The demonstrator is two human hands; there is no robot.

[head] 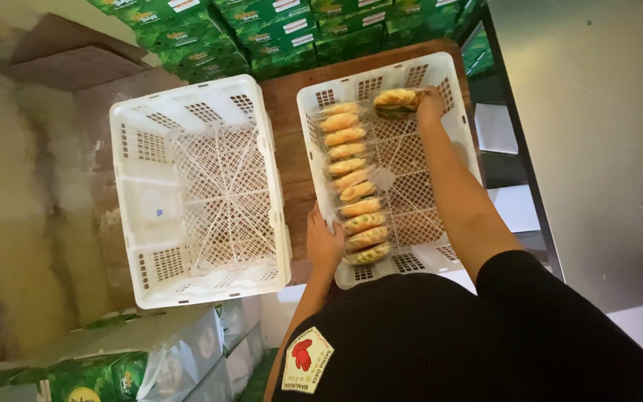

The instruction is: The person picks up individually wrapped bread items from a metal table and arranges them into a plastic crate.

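Note:
Two white plastic crates stand side by side on a wooden surface. The right crate (461, 141) holds a row of several wrapped golden pastries (353, 182) along its left wall. My right hand (430, 104) reaches to the crate's far end and grips a wrapped pastry (396, 100) there. My left hand (323, 242) rests on the crate's near left rim, beside the nearest pastries. The left crate (199, 190) has nothing in it.
Green cardboard boxes (277, 30) are stacked beyond the crates, and more boxes in plastic wrap (124, 361) sit at the lower left. A grey metal surface (597, 141) runs along the right. A rough wall is at the left.

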